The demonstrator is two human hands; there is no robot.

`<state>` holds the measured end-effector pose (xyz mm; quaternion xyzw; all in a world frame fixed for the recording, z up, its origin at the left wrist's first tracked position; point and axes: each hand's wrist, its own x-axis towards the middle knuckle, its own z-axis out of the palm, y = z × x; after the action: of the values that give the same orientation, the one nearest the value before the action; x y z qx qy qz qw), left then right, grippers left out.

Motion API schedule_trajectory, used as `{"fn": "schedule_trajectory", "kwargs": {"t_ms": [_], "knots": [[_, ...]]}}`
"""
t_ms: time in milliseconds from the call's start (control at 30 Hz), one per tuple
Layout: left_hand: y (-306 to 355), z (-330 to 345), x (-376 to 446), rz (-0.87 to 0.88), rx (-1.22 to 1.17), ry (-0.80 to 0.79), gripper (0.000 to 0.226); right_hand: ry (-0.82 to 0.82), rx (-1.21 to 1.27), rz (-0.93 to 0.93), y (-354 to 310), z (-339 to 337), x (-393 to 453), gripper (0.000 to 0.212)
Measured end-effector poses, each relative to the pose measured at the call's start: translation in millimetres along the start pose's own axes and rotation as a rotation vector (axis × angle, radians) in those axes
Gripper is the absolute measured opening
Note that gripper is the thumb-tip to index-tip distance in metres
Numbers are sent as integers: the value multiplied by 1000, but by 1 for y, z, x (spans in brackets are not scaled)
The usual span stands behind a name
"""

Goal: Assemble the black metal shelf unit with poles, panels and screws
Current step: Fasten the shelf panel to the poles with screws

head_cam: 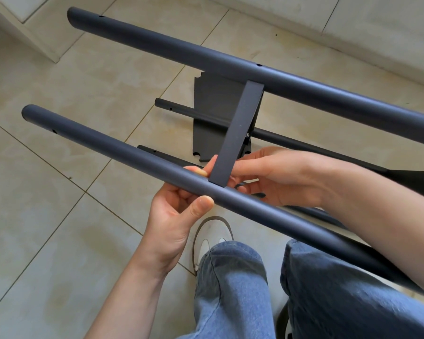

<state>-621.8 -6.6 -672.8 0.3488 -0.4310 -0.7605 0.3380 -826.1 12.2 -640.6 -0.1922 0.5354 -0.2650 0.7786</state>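
Pole (123, 152) gripped by left hand (179, 211); right hand (274, 177) behind.

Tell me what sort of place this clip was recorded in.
Probably a room in a home: a beige tiled floor, a pale raised ledge along the wall, and the person seated in jeans, both hands on a pole of the shelf frame.

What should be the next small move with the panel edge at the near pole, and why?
Probably keep the left hand gripping the near pole steady while the right hand seats the panel edge squarely against it. The edge meets the pole there, but no screw is visible at that joint.
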Motion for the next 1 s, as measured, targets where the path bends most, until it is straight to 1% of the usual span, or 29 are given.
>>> {"fn": "schedule_trajectory", "kwargs": {"t_ms": [100,133,233,333,367,433,467,600,667,700,800,1000], "knots": [[1,2,0,10,15,-7,38,8,15,30,0,-3,-5,34],[1,2,0,10,16,-5,39,19,13,31,0,-3,-5,37],[1,1,0,12,12,2,40,27,12,23,3,-3,-4,57],[1,1,0,11,13,1,40,8,3,14,2,1,-2,64],[0,1,0,11,13,-2,40,11,-6,8,1,4,-1,61],[0,0,0,9,10,-3,41,34,-22,-5,0,7,1,48],[0,0,1,7,9,-2,41,43,-34,-4,0,7,2,44],[0,0,1,3,17,1,41,2,-20,16,-3,-1,-4,44],[1,1,1,9,24,-5,39,3,-13,30,-3,-2,-7,30],[1,1,1,10,25,-7,39,8,-7,35,-3,-1,-7,29],[1,1,1,9,30,5,41,13,-3,30,-1,0,-3,52],[-1,-1,0,6,9,4,44,52,-44,-7,-2,5,1,44]]}}
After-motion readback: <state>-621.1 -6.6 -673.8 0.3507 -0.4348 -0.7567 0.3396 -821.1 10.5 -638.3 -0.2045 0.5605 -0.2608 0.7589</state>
